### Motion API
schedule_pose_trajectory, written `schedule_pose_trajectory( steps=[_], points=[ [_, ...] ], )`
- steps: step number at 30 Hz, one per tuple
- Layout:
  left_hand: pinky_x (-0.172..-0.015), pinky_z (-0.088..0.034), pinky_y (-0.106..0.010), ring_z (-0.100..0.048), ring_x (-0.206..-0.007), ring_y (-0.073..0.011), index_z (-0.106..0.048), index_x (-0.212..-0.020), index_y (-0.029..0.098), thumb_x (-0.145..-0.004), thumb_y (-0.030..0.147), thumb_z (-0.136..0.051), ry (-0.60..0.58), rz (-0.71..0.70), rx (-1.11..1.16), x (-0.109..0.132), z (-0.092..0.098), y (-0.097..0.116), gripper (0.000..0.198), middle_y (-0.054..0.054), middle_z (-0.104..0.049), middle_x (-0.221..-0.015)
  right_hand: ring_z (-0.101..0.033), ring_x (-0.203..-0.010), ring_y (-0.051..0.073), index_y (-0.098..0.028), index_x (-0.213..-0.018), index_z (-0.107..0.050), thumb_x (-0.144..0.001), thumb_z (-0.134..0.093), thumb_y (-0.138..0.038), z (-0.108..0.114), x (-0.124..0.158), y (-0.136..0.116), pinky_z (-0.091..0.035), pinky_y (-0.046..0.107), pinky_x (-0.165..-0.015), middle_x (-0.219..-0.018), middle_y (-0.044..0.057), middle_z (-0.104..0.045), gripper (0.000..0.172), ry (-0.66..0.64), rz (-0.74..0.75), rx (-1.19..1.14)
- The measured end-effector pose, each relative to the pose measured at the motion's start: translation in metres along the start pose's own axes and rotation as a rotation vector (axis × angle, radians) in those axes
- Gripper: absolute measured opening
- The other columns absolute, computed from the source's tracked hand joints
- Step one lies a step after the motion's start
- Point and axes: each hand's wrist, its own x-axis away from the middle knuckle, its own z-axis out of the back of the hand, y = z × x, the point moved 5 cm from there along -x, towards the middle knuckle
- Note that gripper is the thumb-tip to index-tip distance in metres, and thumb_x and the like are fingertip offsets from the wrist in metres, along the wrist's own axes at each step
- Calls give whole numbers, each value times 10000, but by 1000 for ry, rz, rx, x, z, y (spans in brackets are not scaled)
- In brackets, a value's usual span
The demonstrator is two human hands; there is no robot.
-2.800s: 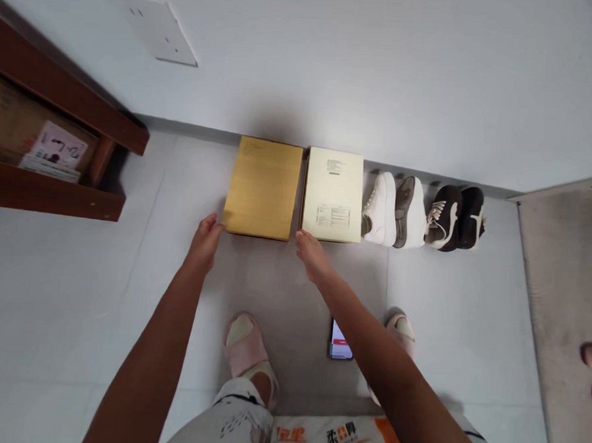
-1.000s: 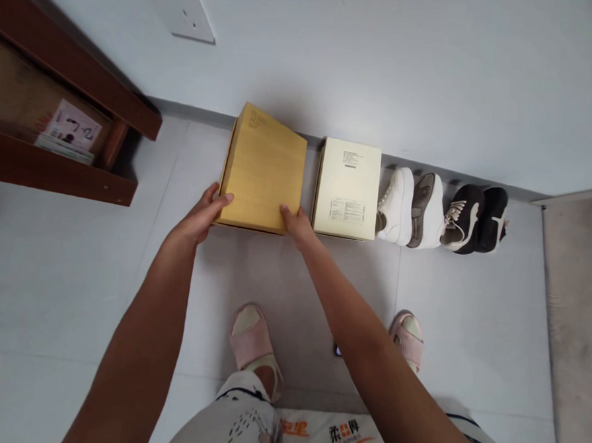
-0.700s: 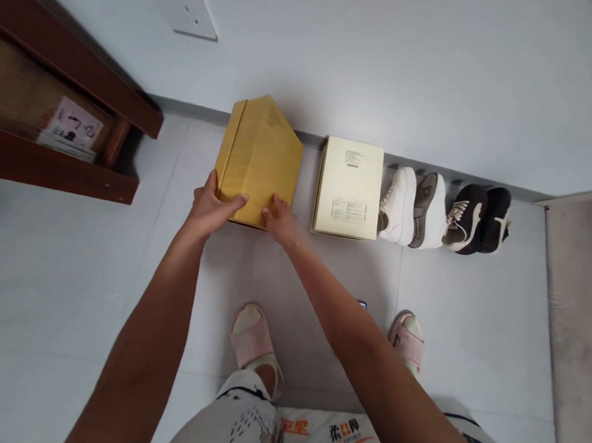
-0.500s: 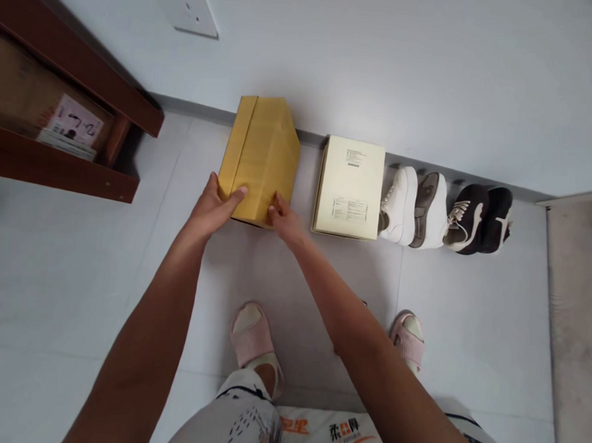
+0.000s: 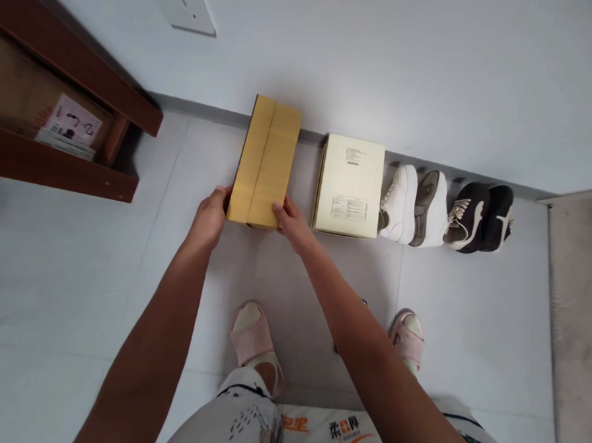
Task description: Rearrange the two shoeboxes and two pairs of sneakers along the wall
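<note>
A yellow-brown cardboard box (image 5: 267,160) stands by the wall, its narrow side with a lengthwise seam facing up. My left hand (image 5: 211,217) grips its near left edge; those fingertips are hidden behind the box. On the near right edge, my right hand (image 5: 292,224) holds it with the thumb on top and the fingers along the side. Just to the right lies a cream shoebox (image 5: 352,178) with small printed labels, apart from my right hand.
White sneakers (image 5: 401,204) and dark sneakers (image 5: 467,217) line the wall to the right. A reddish-brown wooden furniture frame (image 5: 61,163) holds a carton and papers at left. A wall socket (image 5: 190,10) is above. My feet in pink slippers (image 5: 253,338) stand below.
The yellow-brown box has been tipped, so its narrow seamed side now faces up and it sits slightly further right. Both hands have shifted with it, the left thumb leaving the top.
</note>
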Motion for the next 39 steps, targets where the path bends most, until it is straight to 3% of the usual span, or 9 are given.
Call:
schedule_pose_trajectory(
  steps=[7, 10, 13, 17, 22, 27, 33, 39],
  points=[
    [-1046, -546, -476, -661, -1224, -323, -757, -1094, 177, -895, 421, -582, -31, 155, 97, -17, -17, -40, 360, -108, -779, -1082, -550, -1392, 181, -301, -1684, -95, -1038, -483, -445, 20, 2, 9, -416, 437, -1201, -1576, 48, -529, 766, 126, 123, 87],
    [-1021, -556, -436, -675, -1184, -292, -734, -1059, 205, -867, 401, -658, 51, 258, 123, -26, -19, -70, 285, -103, -772, -1069, -510, -1431, 197, -296, -1672, -205, -1010, -539, -465, 27, 5, 5, -405, 408, -1211, -1627, 55, -462, 761, 161, 192, 162],
    [-942, -590, -417, -708, -1080, -259, -684, -1026, 207, -899, 413, -635, 134, 377, 185, -27, -20, -97, 247, -118, -746, -1067, -501, -1432, 215, -313, -1624, -358, -999, -548, -470, 37, 8, 2, -392, 429, -1225, -1601, 41, -495, 672, 181, 217, 207],
    [-900, -606, -391, -717, -960, -221, -640, -983, 204, -928, 454, -615, 99, 512, 346, -15, -21, -116, 257, -115, -710, -988, -547, -1388, 232, -300, -1597, -419, -992, -537, -465, 50, 10, 6, -412, 470, -1215, -1465, 43, -620, 638, 206, 183, 196],
    [-909, -614, -467, -694, -1068, -298, -639, -1083, 230, -837, 566, -707, -19, 441, 480, 1, -8, -101, 422, -148, -693, -1105, -488, -1460, 223, -253, -1580, -450, -993, -517, -504, 48, 10, 16, -345, 455, -1255, -1514, 53, -581, 642, 235, 145, 189],
    [-931, -600, -490, -662, -1117, -278, -582, -1114, 283, -784, 559, -757, 26, 324, 428, 3, 10, -83, 464, -114, -654, -1235, -333, -1566, 247, -244, -1510, -532, -949, -564, -647, 35, 4, 14, -228, 482, -1295, -1619, 72, -469, 691, 230, 122, 227],
    [-913, -595, -503, -647, -1112, -259, -557, -1074, 307, -736, 573, -798, 110, 203, 318, -8, 20, -67, 493, -70, -657, -1218, -559, -1394, 224, -230, -1457, -549, -956, -593, -568, 20, -14, 18, -381, 428, -1226, -1458, 93, -634, 606, 76, 152, 186],
    [-891, -588, -431, -627, -1186, -267, -603, -1129, 305, -745, 508, -795, 142, 158, 258, -16, 20, -58, 474, -85, -666, -1278, -544, -1409, 186, -222, -1494, -510, -987, -527, -460, 15, -25, 41, -385, 398, -1218, -1498, 80, -609, 560, 71, 149, 75]
  ],
)
